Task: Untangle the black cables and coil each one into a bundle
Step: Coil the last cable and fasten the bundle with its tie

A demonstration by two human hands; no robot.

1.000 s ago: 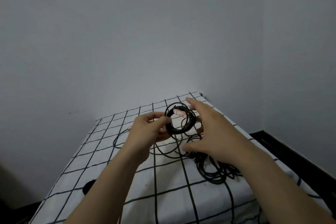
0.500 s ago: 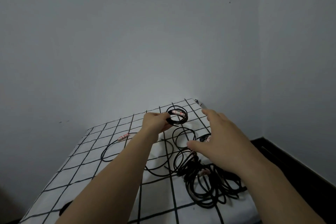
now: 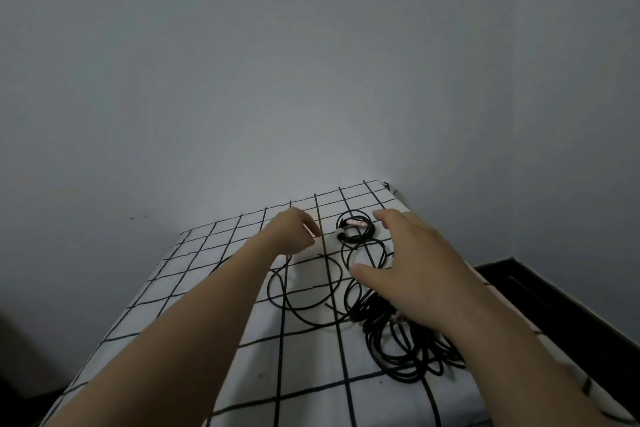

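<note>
Below the coiled bundle (image 3: 360,237), pick one loose cable (image 3: 304,319) with your spread, empty right hand (image 3: 415,274), left hand (image 3: 294,232) slack and empty.

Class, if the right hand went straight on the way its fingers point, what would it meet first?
Probably the small coil, just beyond the right hand; depth is unclear.

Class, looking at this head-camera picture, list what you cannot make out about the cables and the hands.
1. Head view: the right hand and its forearm cover part of the tangled cables, so their number cannot be counted.
2. Left hand: its own back hides the fingertips, so whether they pinch anything is unclear.
3. Coiled bundle: its pink tag is too small to read.
</note>
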